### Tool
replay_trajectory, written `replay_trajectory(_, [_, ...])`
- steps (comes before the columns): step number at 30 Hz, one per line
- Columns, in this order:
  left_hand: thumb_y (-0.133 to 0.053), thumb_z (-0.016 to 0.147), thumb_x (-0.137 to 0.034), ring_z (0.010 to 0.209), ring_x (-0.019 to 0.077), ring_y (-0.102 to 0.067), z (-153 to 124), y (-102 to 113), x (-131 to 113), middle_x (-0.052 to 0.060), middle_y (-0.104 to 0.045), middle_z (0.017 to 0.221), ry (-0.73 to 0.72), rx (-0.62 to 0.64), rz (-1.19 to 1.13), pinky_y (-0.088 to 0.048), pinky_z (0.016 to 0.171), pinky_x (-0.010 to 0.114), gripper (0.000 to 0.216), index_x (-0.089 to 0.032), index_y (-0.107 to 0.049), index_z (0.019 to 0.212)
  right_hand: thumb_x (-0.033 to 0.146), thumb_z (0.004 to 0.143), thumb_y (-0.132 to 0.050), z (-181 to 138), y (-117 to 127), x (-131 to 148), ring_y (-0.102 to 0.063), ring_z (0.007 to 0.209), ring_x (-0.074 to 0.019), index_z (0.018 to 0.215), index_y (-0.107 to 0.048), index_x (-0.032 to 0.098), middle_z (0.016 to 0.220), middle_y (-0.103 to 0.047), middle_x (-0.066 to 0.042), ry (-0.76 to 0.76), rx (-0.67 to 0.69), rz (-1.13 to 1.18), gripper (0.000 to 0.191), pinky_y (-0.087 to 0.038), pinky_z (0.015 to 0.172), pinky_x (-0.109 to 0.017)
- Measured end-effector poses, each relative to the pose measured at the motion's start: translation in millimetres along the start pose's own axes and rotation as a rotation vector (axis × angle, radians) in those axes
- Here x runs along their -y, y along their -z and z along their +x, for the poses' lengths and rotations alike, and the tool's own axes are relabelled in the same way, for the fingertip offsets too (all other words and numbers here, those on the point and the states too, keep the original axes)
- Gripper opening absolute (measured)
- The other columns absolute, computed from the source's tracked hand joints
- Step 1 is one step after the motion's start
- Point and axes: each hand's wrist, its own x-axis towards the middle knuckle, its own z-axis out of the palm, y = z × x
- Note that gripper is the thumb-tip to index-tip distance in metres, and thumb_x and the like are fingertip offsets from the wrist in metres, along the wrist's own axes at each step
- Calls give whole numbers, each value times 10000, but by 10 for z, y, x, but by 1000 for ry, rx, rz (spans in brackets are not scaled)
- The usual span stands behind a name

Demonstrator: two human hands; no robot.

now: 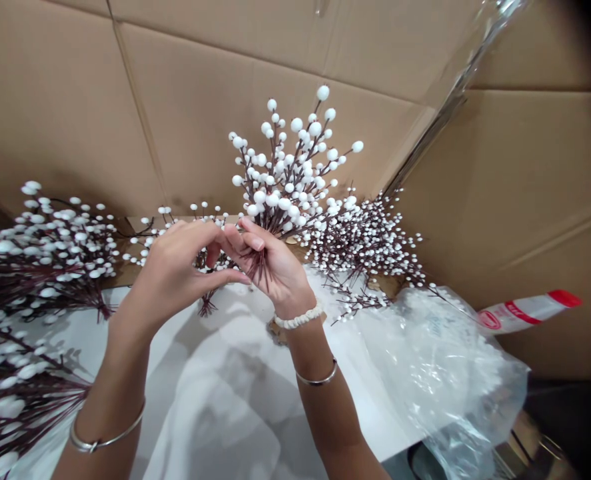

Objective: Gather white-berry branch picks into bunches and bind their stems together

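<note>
My right hand (280, 270) is closed around the brown stems of a bunch of white artificial berry sprays (290, 173). The berries fan out above the fist, and bare stem ends poke out below the fingers. From the other side my left hand (185, 263) reaches in, curled, with its thumb tip and fingertips at the same stems, next to the right fingers. Its exact grip is partly hidden. Just behind the hands stands a smaller berry bunch (208, 300) with its stems gathered.
Berry bunches lie to the left (75, 240) and at the near left (15, 393). A pile of finer berry sprays (365, 237) is at right, beside a clear plastic bag (450, 373) and a red-and-white packet (530, 313). Cardboard (275, 53) rises behind the white sheet (235, 400).
</note>
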Motion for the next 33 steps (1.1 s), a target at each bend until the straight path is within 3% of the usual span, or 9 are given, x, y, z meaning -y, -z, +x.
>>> replay_trajectory(7, [-632, 803, -639, 676, 168, -533, -1, -47, -10, 1, -601, 743, 10, -31, 6, -392, 689, 334, 420, -226, -597, 876, 116, 1003, -384, 6, 22, 17, -725, 679, -75, 563, -438, 178, 503, -550, 51, -43, -6, -29, 448, -602, 753, -174])
replay_trajectory(15, [-589, 840, -649, 600, 156, -475, 16, -76, -41, -6, -552, 646, 62, -38, 33, -378, 624, 322, 432, -220, -582, 791, 103, 992, -409, 13, 17, 1, -720, 644, -86, 691, -530, 168, 468, -458, 94, 21, -25, -40, 332, -604, 698, -177])
replay_trajectory(21, [-626, 851, -582, 613, 157, -468, 7, -106, -29, -15, -527, 666, 45, -50, 28, -359, 627, 316, 371, -220, -553, 821, 136, 1003, -392, 17, 29, 30, -714, 656, -79, 595, -444, 187, 493, -501, 64, -30, -8, -10, 414, -580, 636, -146])
replay_trajectory(27, [-668, 777, -647, 644, 176, -488, 1, -63, 28, -1, -539, 717, 42, 29, -30, -360, 633, 318, 445, -227, -539, 848, 82, 1014, -341, 14, -4, 9, -727, 655, -84, 706, -545, 158, 451, -458, 92, 29, -30, -9, 377, -608, 737, -193])
replay_trajectory(33, [-628, 800, -664, 631, 174, -474, 2, -69, 50, -8, -531, 693, 48, 5, -6, -344, 644, 316, 439, -237, -530, 824, 112, 1017, -346, 60, 95, -12, -739, 714, -101, 638, -492, 176, 487, -509, 61, 2, 91, -13, 411, -586, 600, -155])
